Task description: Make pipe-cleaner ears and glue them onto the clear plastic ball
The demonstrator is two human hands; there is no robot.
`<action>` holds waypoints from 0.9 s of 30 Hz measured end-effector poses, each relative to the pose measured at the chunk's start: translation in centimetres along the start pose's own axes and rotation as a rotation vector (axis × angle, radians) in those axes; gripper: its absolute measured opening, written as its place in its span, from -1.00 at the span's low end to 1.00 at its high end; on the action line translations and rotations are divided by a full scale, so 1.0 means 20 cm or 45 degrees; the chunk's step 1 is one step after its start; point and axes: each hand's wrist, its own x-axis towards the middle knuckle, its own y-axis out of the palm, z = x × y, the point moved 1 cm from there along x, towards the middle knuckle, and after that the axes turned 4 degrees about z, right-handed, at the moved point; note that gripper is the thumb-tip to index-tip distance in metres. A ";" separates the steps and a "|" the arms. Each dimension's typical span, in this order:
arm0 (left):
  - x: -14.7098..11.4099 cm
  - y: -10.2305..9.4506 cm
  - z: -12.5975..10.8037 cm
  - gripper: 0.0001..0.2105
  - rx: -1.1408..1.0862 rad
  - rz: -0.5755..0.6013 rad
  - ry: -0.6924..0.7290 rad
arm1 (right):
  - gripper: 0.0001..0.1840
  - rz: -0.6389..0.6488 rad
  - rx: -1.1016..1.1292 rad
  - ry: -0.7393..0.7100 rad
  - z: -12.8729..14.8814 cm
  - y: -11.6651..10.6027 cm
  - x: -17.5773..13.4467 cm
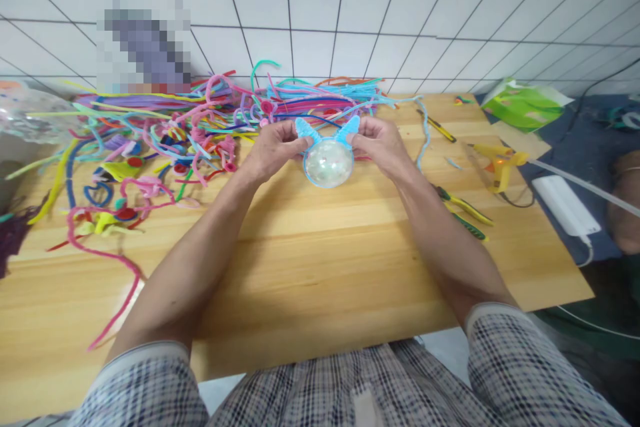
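Between my hands is a clear round ball (329, 164) with a thin blue rim and two fuzzy blue pipe-cleaner ears at its top. My left hand (275, 150) pinches the left blue ear (306, 130) between thumb and fingers. On the other side, my right hand (377, 143) pinches the right blue ear (350, 129) the same way. The ball hangs over the wooden table; whether it touches the surface I cannot tell. Behind the hands lies a heap of colourful pipe cleaners (320, 95).
Loose and twisted pipe cleaners (150, 187) cover the table's left side. To the right lie a yellow utility knife (443, 130), yellow-handled pliers (467, 208) and a yellow glue gun (500, 163). Beyond the right edge are a white power strip (565, 205) and a green tissue pack (523, 107).
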 end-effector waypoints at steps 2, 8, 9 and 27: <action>0.00 0.01 0.00 -0.53 0.030 0.003 0.041 | -0.57 -0.005 0.012 0.002 0.00 0.00 0.00; 0.00 0.04 0.00 -0.52 0.063 0.019 0.089 | -0.52 0.015 0.003 0.028 0.00 -0.02 -0.01; 0.00 0.04 -0.01 -0.51 0.061 0.020 0.094 | -0.52 0.015 -0.003 0.034 0.00 -0.03 -0.01; -0.05 0.08 -0.03 -0.55 0.068 -0.119 0.108 | -0.71 0.029 -0.084 -0.056 0.01 -0.01 -0.02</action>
